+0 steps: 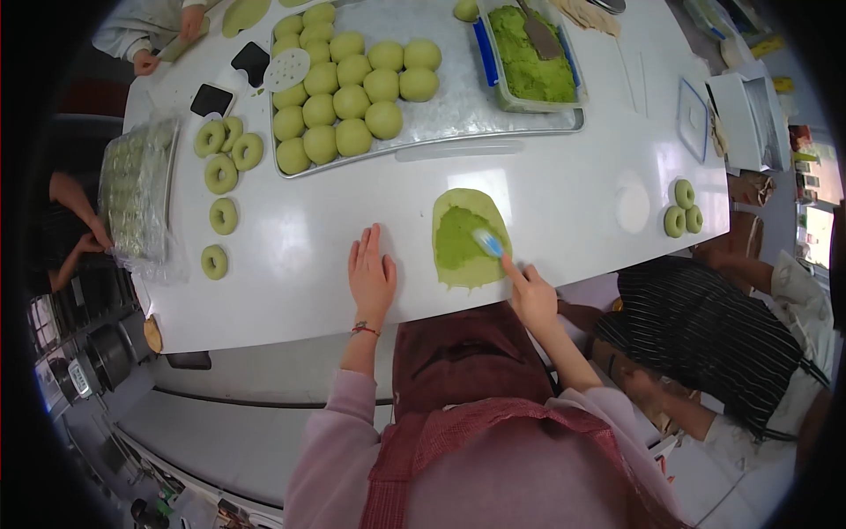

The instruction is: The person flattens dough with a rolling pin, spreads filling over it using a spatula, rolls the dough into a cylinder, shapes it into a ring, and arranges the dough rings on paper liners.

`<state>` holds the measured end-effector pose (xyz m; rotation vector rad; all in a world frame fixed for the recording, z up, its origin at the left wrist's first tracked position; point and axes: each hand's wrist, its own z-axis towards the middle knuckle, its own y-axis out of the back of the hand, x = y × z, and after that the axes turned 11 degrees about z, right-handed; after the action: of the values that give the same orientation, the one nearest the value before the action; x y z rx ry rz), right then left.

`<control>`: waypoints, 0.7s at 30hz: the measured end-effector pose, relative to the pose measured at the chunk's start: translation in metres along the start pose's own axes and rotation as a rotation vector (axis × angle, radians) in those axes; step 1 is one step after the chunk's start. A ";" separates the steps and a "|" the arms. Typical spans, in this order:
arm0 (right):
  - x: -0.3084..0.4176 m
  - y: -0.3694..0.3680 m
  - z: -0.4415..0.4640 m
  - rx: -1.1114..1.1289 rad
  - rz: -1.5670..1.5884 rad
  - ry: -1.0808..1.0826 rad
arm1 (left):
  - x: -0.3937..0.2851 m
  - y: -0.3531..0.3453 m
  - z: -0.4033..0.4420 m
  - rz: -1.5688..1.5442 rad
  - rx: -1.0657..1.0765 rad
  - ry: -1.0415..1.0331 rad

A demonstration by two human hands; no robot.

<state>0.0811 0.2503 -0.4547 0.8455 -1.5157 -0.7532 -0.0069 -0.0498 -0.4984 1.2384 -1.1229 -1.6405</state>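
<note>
A flat oval of pale green dough [487, 268] lies on the white table in front of me. Darker green paste [456, 240] covers much of its middle. My right hand [534, 298] grips a small spatula [487, 242] with a blue-and-white head, blurred, which touches the paste near the dough's right side. Palm down, fingers stretched out, my left hand [373, 275] rests on the table to the left of the dough and holds nothing.
A metal tray [493, 136] bears several green dough balls [352, 101] and a tub of green paste [502, 99]. Dough rings [223, 216] lie left; more rings [675, 221] sit right. A plastic-covered tray [132, 198] stands far left. Other people work around the table.
</note>
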 end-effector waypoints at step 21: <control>0.005 0.061 0.086 0.197 -0.046 0.363 | -0.003 0.003 0.006 0.000 0.024 0.058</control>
<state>-0.0105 0.2782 -0.4099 1.1029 -1.2595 -0.4564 -0.0117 -0.0469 -0.4940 1.2931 -1.1099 -1.5853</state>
